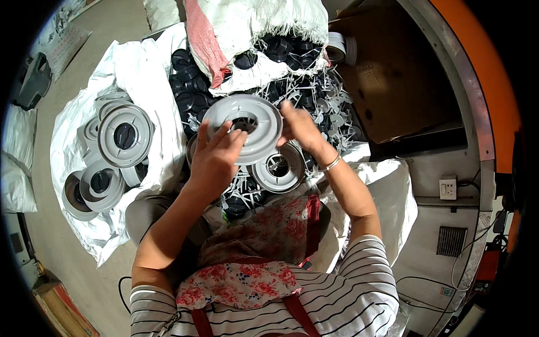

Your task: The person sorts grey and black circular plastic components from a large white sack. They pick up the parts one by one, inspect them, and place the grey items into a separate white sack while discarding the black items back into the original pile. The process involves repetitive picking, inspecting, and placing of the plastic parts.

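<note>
Between my two hands is a round grey plastic ring-shaped part (264, 121) with a wide rim and a central hole, tilted toward me. My left hand (216, 154) grips its left side, fingers lying over the face near the hole. At the opposite rim, my right hand (303, 132) is closed on the edge, its fingertips slightly blurred. Just below sits another grey ring (292, 180) on a heap of small parts. Black round caps (193, 84) and pale thin-stemmed plastic pieces (337, 121) make up that heap.
Left of me, an open white sack (135, 70) holds several grey rings (143, 132), some with black centres. A white woven sack (264, 22) spills caps at the back. To the right stand a brown cardboard sheet (404, 84) and a metal panel with a socket (448, 189).
</note>
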### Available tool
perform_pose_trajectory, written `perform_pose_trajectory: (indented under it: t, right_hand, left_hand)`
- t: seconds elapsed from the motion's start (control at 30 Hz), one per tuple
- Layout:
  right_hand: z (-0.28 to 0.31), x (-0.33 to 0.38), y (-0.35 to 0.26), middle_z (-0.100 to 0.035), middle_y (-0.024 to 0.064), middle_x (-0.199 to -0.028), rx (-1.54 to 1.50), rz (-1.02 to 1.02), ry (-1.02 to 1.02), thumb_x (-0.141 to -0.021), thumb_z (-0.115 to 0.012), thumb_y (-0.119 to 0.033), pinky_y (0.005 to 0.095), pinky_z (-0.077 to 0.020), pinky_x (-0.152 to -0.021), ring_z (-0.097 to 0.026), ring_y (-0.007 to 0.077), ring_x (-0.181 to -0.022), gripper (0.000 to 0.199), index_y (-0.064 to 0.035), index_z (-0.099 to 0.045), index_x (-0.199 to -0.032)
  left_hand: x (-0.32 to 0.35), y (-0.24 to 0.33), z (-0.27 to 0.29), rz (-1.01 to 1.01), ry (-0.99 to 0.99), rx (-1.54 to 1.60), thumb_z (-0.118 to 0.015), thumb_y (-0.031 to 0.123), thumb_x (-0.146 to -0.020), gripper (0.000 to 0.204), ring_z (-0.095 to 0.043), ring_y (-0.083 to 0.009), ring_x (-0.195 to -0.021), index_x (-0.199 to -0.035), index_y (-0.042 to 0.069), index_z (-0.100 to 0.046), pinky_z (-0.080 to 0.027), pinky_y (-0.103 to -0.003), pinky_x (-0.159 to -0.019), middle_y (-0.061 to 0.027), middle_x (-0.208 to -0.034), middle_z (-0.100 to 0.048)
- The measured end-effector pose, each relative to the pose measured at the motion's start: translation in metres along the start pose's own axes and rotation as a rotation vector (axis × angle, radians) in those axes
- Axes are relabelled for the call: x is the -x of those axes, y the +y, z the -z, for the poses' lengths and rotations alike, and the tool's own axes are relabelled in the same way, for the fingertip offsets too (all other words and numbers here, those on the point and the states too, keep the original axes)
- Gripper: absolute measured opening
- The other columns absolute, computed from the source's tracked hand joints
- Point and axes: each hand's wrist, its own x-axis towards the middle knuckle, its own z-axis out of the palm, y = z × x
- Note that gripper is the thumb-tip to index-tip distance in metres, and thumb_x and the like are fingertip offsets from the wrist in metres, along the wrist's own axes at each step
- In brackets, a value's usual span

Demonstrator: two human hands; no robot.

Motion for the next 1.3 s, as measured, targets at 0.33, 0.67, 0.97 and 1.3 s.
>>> perform_pose_trajectory:
  t: [0.33, 0.67, 0.97, 1.3]
  right_hand:
    - [0.126, -0.146, 0.151, -0.053, 0.0095, -0.113, 1.693, 0.409, 0.420, -0.079, -0.056, -0.019, 0.0437, -0.0407, -0.090, -0.045, 0.0294, -0.114, 0.018, -0.0108, -0.066, -0.092]
    - [-0.023, 0.011, 0.018, -0.047, 0.0193, -0.133, 0.486, 0.821, -0.119, -0.074, -0.073, -0.003, 0.0395, -0.0336, -0.106, -0.039, 0.0348, -0.131, 0.013, -0.0024, -0.060, -0.077]
    - [-0.049, 0.054, -0.012, -0.047, 0.0204, -0.106, 1.087, 0.793, -0.108, -0.067, -0.078, -0.018, 0.0417, -0.0444, -0.090, -0.046, 0.0392, -0.102, 0.074, -0.0015, -0.043, -0.130]
    - [-0.055, 0.074, -0.011, -0.048, 0.0219, -0.111, 0.945, 0.650, -0.088, -0.063, -0.082, -0.021, 0.0374, -0.0442, -0.091, -0.048, 0.0374, -0.106, 0.075, -0.0017, -0.050, -0.128]
  left_hand:
    - [-0.009, -0.022, -0.001, 0.997, 0.103, 1.157, -0.082, 0.035, -0.068, 0.061, -0.060, -0.0152, -0.083, -0.111, -0.001, -0.058, -0.049, -0.029, -0.076, -0.0079, -0.096, -0.064]
    - [-0.007, -0.006, -0.007, 1.004, 0.102, 1.842, -0.069, 0.022, -0.085, 0.044, -0.063, -0.0191, -0.093, -0.117, -0.004, -0.053, -0.052, -0.034, -0.081, -0.0106, -0.105, -0.062]
    - [0.006, 0.002, 0.018, 0.715, -0.162, 1.453, -0.065, 0.039, -0.084, 0.057, -0.062, -0.0147, -0.093, -0.118, -0.005, -0.053, -0.051, -0.029, -0.079, -0.0092, -0.104, -0.063]
    - [0.015, 0.017, 0.023, 0.600, -0.125, 1.749, -0.064, 0.012, -0.087, 0.040, -0.061, -0.0148, -0.097, -0.123, 0.000, -0.051, -0.049, -0.031, -0.085, -0.0082, -0.111, -0.061]
